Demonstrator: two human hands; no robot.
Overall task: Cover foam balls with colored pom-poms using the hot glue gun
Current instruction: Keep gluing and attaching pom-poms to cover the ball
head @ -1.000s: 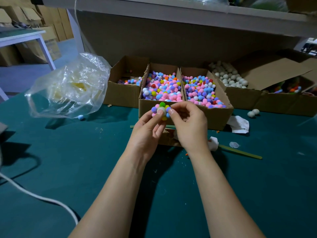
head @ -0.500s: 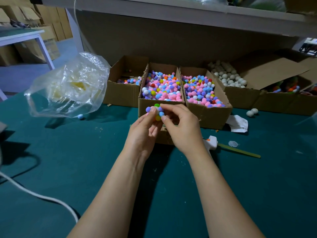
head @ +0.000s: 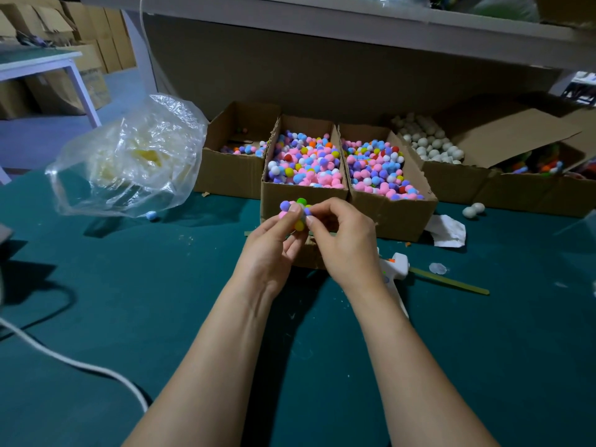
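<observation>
Presently, risk: pom-poms (head: 301,201) may shift or peel off if fingertips press or roll them before the glue sets; glue may string onto skin.
Left hand (head: 271,250): at 9 o'clock of the ball, thumb and fingers curled, pinching it.
Foam ball (head: 298,214): held above the table (head: 161,285), before the middle box (head: 272,204); purple, green, pink and yellow tufts; cover looks patchy.
Right hand (head: 345,240): at 3 o'clock, fingers curled, pinching it.
Glue gun (head: 395,264): lying at 5 o'clock, unheld.
</observation>
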